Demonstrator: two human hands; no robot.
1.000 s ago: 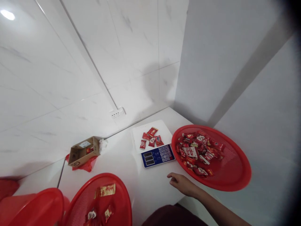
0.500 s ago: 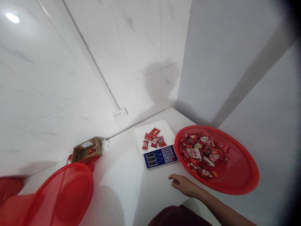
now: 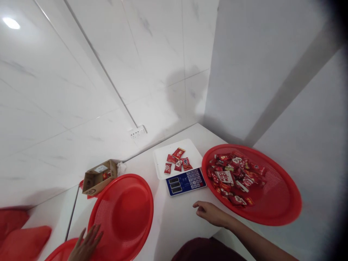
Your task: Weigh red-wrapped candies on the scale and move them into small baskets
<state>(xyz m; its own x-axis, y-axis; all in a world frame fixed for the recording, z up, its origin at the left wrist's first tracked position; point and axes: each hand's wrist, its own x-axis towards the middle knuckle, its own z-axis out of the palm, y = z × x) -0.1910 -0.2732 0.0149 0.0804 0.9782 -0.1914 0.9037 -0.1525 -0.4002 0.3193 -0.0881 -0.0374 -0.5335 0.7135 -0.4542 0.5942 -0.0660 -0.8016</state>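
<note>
Mid basket: red mesh basket (image 3: 126, 217) on tabletop (image 3: 174, 217), L of scale, mouth up; smooth round floor & perforated sides in view.
L hand: L hand (image 3: 86, 244) at basket's lower-L edge, fingers spread apart, tips over the mesh side; can't tell if touching.
2nd basket: another red rim (image 3: 61, 250) at bot. edge of view, partly behind L hand, mostly cut off.
R hand: R hand (image 3: 208, 211) btwn scale & big R basket, nr both, forefinger out, other fingers loosely curled; can't tell if it grips anything. Hands well apart from each other.
Scale: digital scale (image 3: 186, 183), blue panel w/ keys + 3 dark display windows, white pan (image 3: 163, 154) behind panel.
On pan: 5 red wrapped pkts (image 3: 178, 165), loosely clustered.
R basket: big red basket (image 3: 284, 204), rim just beside scale's R end; heap of mostly red pkts (image 3: 233, 177) toward its L side, 1 w/ white front.
Carton: open cardboard box (image 3: 95, 185) behind mid basket, nr wall, white label, some red pkts inside; red plastic under it, crumpled white stuff (image 3: 121, 168) beside.
Far L: red bundles (image 3: 27, 241), blurry.
Wall: white marbled tile (image 3: 152, 72), socket (image 3: 138, 132) low down, head-shaped shadow.
</note>
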